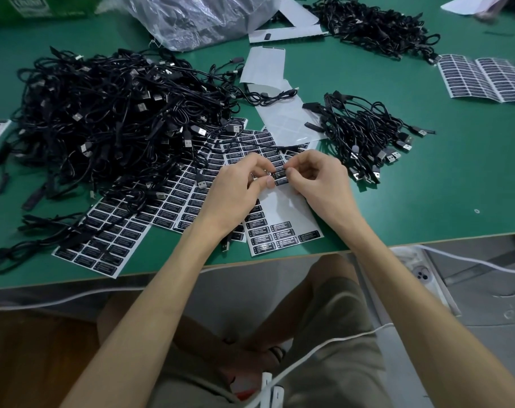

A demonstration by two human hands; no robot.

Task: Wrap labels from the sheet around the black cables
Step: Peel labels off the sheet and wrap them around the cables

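Both my hands meet over the label sheets near the table's front. My left hand (241, 184) and my right hand (316, 179) pinch one black label (279, 175) between thumbs and fingertips; a thin black cable (251, 144) runs from the fingers toward the big pile. Whether the label touches the cable is hidden by my fingers. Beneath the hands lies a partly used label sheet (282, 231) with black labels on its lower part. A large tangled pile of black cables (103, 122) fills the left of the table. A smaller bundle of cables (368, 136) lies to the right of my hands.
More label sheets (109, 237) spread under the big pile, and another sheet (485, 78) lies far right. Used backing papers (285, 113) sit behind my hands. A clear plastic bag (197, 16) and a third cable heap (376, 25) are at the back. The green table's front edge (426, 242) is close.
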